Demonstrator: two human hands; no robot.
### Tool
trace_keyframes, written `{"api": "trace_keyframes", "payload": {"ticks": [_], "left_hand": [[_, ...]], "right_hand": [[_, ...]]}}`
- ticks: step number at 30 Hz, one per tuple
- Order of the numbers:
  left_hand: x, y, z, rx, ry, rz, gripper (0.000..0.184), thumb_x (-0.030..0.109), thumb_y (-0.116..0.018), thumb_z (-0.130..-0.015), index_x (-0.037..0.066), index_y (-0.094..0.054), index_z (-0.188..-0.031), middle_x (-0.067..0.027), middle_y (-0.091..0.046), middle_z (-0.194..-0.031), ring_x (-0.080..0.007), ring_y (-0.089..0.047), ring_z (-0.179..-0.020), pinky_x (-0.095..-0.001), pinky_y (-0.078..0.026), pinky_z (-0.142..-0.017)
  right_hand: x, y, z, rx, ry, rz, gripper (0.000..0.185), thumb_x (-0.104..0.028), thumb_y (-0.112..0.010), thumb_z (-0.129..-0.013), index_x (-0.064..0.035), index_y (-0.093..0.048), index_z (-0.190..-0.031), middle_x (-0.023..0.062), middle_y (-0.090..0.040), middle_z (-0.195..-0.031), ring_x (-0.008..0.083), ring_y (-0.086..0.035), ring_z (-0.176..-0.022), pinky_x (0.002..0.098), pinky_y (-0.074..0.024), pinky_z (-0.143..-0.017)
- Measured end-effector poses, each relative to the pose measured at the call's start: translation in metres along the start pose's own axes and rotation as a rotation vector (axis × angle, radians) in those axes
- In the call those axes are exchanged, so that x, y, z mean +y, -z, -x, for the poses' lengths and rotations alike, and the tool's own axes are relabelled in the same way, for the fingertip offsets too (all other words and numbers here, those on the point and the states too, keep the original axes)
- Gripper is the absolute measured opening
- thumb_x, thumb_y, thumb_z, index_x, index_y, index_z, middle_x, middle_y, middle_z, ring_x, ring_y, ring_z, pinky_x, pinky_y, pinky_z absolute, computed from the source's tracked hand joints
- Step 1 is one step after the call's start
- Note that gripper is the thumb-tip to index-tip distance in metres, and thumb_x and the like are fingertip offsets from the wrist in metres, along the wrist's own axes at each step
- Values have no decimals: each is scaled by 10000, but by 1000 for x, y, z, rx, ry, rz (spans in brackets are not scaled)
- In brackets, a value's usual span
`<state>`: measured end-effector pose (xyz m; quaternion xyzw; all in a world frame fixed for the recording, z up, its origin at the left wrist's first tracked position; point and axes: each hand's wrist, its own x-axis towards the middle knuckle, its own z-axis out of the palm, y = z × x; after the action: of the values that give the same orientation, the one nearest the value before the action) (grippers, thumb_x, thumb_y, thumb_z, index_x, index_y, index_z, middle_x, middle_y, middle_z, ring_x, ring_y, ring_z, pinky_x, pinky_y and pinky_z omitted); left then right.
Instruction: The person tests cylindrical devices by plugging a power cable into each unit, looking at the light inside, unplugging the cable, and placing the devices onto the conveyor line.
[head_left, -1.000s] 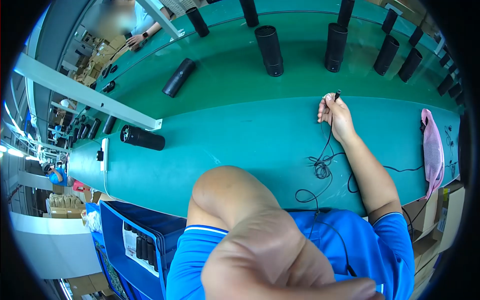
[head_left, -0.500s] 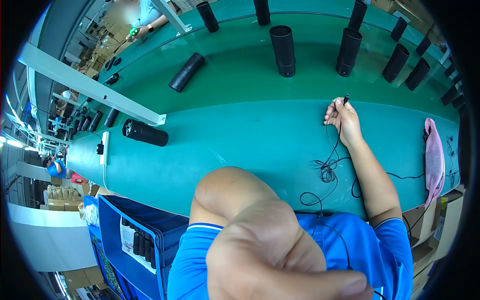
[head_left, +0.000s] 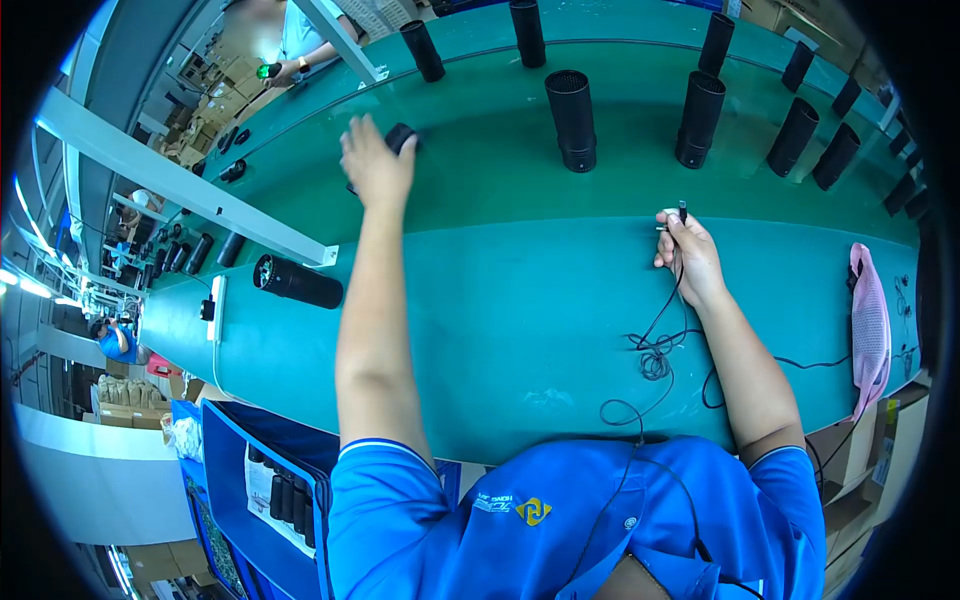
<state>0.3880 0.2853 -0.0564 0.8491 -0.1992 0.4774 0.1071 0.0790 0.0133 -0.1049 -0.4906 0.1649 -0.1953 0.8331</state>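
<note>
My left hand (head_left: 378,165) reaches over the green belt with fingers spread, covering most of a lying black cylinder (head_left: 401,138); whether they touch is unclear. My right hand (head_left: 686,245) pinches a thin black cable (head_left: 683,212), its plug pointing up past the fingertips. Below that hand the cable lies in a tangle (head_left: 655,362) on the teal table and runs down to my chest. Another black cylinder (head_left: 298,281) lies on its side at the left, its open end showing parts inside.
Upright black cylinders (head_left: 572,120) stand along the belt. A pink mesh pouch (head_left: 870,325) lies at the right. A white metal post (head_left: 190,185) crosses the left, beside a power strip (head_left: 216,318). Blue bins (head_left: 235,500) hold cylinders. A co-worker's hand (head_left: 282,72) holds a green-lit object.
My left arm has swung from close before the camera out to the lying cylinder, its fingers now spread. My right hand still holds the cable. The view has shifted slightly.
</note>
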Motion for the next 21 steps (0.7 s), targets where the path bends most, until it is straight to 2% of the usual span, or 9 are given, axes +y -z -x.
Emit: {"api": "trace_keyframes", "payload": {"ticks": [1, 5, 9, 11, 12, 14, 16, 18, 21], "left_hand": [[-25, -20, 10, -94, 15, -294, 614, 344, -677, -766, 46, -453, -1253, -148, -521, -1226, -319, -492, -1124, -401, -394, -950], [-93, -56, 34, -266, -71, -350, 672, 356, -676, -764, 25, -417, -1287, -187, -525, -1208, -351, -522, -1094, -440, -414, -935], [-96, -56, 28, -827, 382, -24, 648, 342, -667, -778, 15, -410, -1274, -229, -518, -1181, -376, -564, -1027, -478, -449, -884], [-76, -56, 35, -696, 540, 315, 544, 305, -651, -815, 8, -428, -1212, -248, -521, -1130, -392, -592, -946, -508, -468, -854], [-58, -49, 37, -694, 532, 314, 544, 305, -651, -815, 8, -428, -1212, -248, -521, -1130, -392, -592, -946, -508, -468, -854], [-14, -25, 48, -473, 892, 1901, 479, 291, -628, -850, 4, -438, -1184, -244, -521, -1118, -405, -577, -965, -520, -457, -886], [41, 23, 47, -507, 1012, 2294, 552, 362, -576, -883, -1, -388, -1254, -238, -516, -1141, -418, -568, -975, -528, -451, -904], [81, 72, 46, -616, 1019, 2456, 603, 412, -557, -879, 18, -359, -1290, -235, -514, -1149, -410, -562, -998, -524, -450, -912], [120, 111, 51, -808, 866, 2829, 658, 491, -514, -876, 84, -314, -1353, -218, -513, -1159, -366, -550, -1046, -505, -443, -933]], "right_hand": [[0, 2, -2, -29, -12, 20, 195, -218, -466, -962, -32, -521, -970, -4, -459, -600, 67, -418, -484, 222, -428, -477], [4, 9, -5, -101, -46, 68, 187, -212, -481, -956, -32, -531, -943, -13, -446, -576, 59, -399, -455, 224, -414, -447], [5, 9, -6, -117, -78, 37, 189, -211, -497, -949, -29, -536, -913, -25, -424, -559, 48, -369, -436, 220, -385, -401], [1, 10, -6, -124, -122, 8, 195, -216, -500, -948, -27, -536, -914, -24, -424, -559, 47, -367, -436, 217, -377, -395], [-1, 8, -6, -131, -163, -20, 201, -221, -503, -947, -25, -535, -915, -23, -423, -559, 46, -365, -436, 213, -370, -389], [-5, 6, -3, -142, -250, -77, 213, -231, -508, -945, -21, -533, -916, -21, -423, -558, 45, -361, -436, 207, -355, -377], [-21, -8, 8, -193, -295, -99, 222, -237, -508, -945, -19, -535, -913, -16, -429, -563, 47, -355, -434, 200, -335, -370], [-49, -30, 23, -302, -383, -131, 240, -250, -508, -944, -16, -540, -907, -6, -442, -571, 52, -343, -430, 187, -294, -358], [-79, -47, 49, -384, -367, -59, 249, -255, -505, -944, -16, -546, -890, 4, -456, -584, 63, -342, -436, 187, -276, -366]]}}
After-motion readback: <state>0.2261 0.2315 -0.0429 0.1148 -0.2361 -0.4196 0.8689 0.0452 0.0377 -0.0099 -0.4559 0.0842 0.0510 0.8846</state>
